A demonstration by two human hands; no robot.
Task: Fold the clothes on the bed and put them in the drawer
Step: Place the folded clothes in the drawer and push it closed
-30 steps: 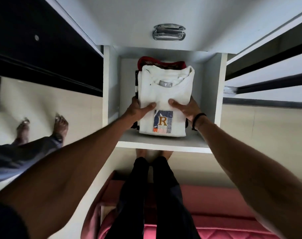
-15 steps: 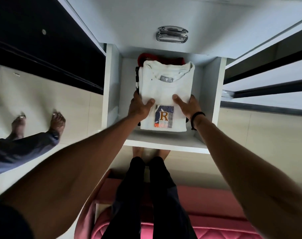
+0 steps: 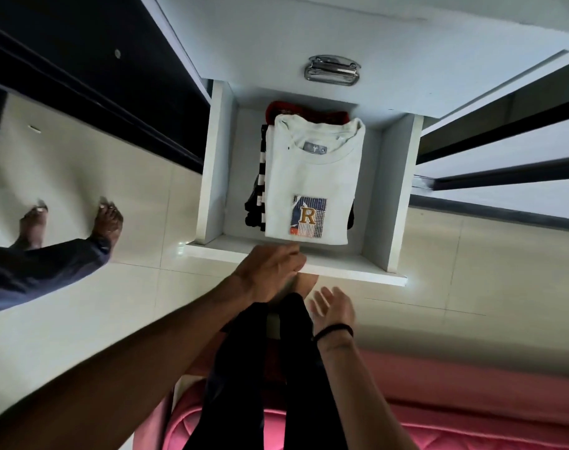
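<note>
White R-patch tee (image 3: pixel 312 177) lay stacked in drawer (image 3: pixel 395 196); left hand (image 3: pixel 270 271) & right hand (image 3: pixel 333 306) had fingers relaxed, holding nothing. Push drawer front evenly, w/ both palms.

Both hands (image 3: pixel 270 271) off the shirt (image 3: pixel 312 180) (now at drawer's front edge (image 3: pixel 341 271)).

- The white drawer (image 3: pixel 387 203) stands pulled open and holds 1 stack of folded clothes.
- A white shirt (image 3: pixel 312 177) with an "R" patch lies on top.
- A striped garment (image 3: pixel 260 186) shows under its left edge, a red one (image 3: pixel 286 109) behind its collar.
- The tiled floor (image 3: pixel 147 203) carries 2 bare feet (image 3: pixel 106 220).
</note>
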